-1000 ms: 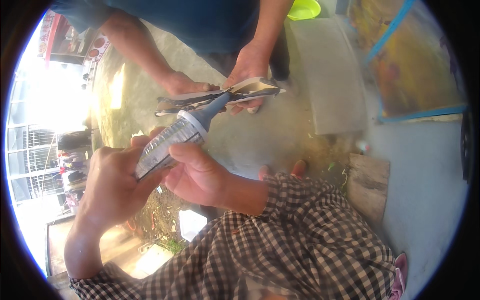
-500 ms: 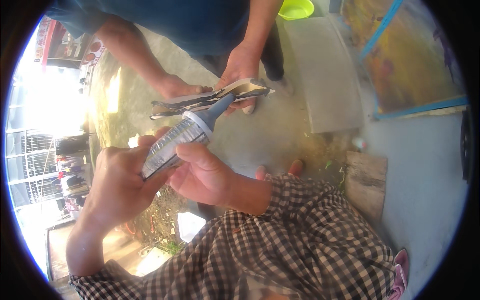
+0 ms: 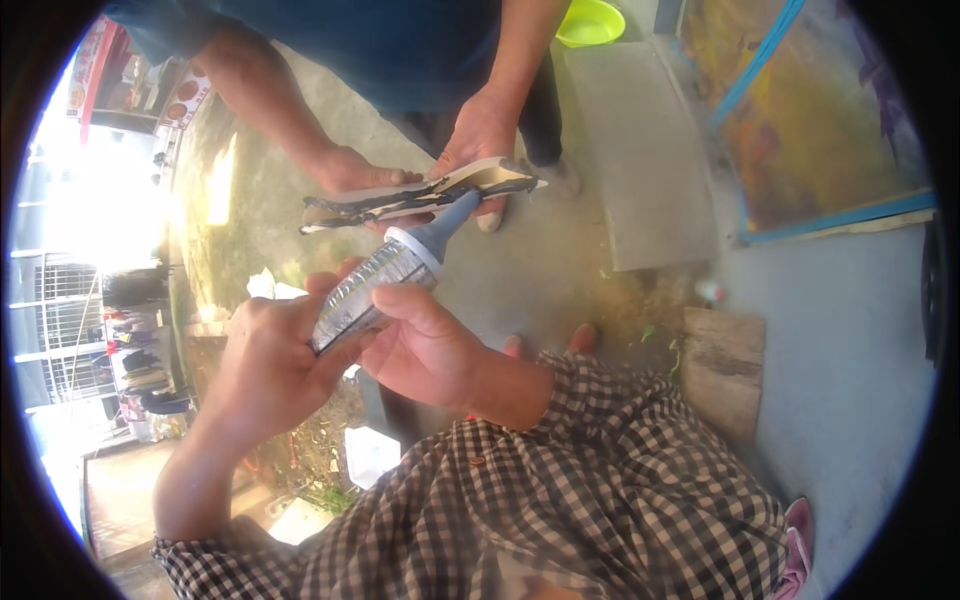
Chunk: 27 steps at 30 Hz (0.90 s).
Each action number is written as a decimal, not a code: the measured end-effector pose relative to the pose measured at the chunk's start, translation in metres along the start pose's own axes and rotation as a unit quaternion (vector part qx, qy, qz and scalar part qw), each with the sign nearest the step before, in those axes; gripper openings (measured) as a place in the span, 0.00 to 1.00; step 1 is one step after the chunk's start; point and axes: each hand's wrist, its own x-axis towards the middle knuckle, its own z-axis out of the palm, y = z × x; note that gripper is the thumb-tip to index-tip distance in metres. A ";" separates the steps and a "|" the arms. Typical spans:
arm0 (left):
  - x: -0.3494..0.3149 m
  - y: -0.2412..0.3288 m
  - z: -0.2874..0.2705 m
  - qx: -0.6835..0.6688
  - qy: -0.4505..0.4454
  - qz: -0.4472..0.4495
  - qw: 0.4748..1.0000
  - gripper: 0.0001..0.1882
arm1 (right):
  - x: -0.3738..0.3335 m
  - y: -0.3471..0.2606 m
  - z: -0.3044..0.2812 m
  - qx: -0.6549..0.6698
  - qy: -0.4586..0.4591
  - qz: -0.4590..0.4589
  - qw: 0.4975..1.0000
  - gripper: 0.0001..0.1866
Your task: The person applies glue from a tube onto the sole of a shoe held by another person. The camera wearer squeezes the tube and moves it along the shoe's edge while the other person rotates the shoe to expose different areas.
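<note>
Tube [image 3: 365, 290], count 1: silver, foil-like and creased, with white collar [image 3: 412, 248] and tapered grey-blue nozzle [image 3: 450, 225]. Position: tilted in front of wearer, nozzle toward pale curved piece [image 3: 405, 206] (count 1) streaked with dark paste; tip contact cannot be told. Left hand [image 3: 275, 360]: fingers wrapped round tube's rear. Right hand [image 3: 425, 345]: thumb on its side, fingers curled beneath, gripping. Co-worker's hands [image 3: 485, 130], count 2, hold the piece. Other containers: lime-green basin [image 3: 590, 22], 1; white box [image 3: 371, 456], 1, contents unclear.
</note>
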 end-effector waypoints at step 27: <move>-0.016 -0.048 0.066 -0.195 0.073 0.018 0.978 0.23 | -0.016 -0.007 -0.004 -0.109 0.062 0.027 0.992 0.15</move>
